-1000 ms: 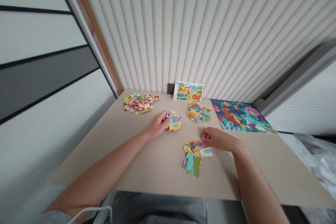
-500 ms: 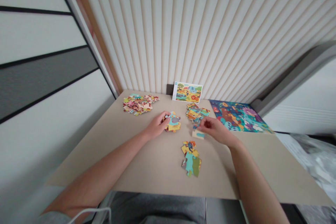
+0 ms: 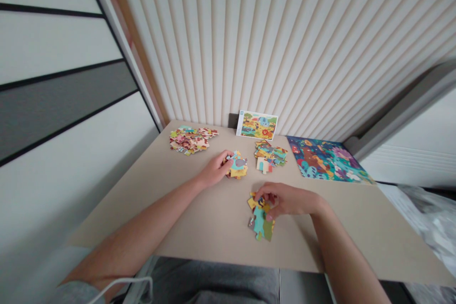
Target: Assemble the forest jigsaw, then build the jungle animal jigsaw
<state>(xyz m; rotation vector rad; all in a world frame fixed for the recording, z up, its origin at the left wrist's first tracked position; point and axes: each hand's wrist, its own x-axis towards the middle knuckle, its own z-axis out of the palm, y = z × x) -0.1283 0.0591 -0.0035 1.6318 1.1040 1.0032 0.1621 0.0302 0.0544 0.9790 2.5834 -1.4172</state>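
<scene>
My left hand (image 3: 215,169) is closed on a small stack of puzzle pieces (image 3: 238,165) near the middle of the table. Over the nearer loose pieces hovers my right hand (image 3: 276,199), fingers curved and apart, thumb beside the green and turquoise piece (image 3: 261,224). Its fingertips cover part of a yellow piece (image 3: 252,202); whether they touch it cannot be made out. Behind it lies a pile of yellow and blue pieces (image 3: 272,152), with a pale piece (image 3: 264,165) at its near edge.
A picture card (image 3: 257,125) leans upright against the pleated wall. At the back left is a heap of pinkish pieces (image 3: 190,141). A dark blue illustrated sheet (image 3: 329,159) lies at the right. Clear plastic wrapping (image 3: 427,218) is beyond the table's right edge.
My right hand has moved nearer and slightly left, from the pale piece to the loose pieces in front. The pale piece now lies against the back pile. My left hand keeps its stack.
</scene>
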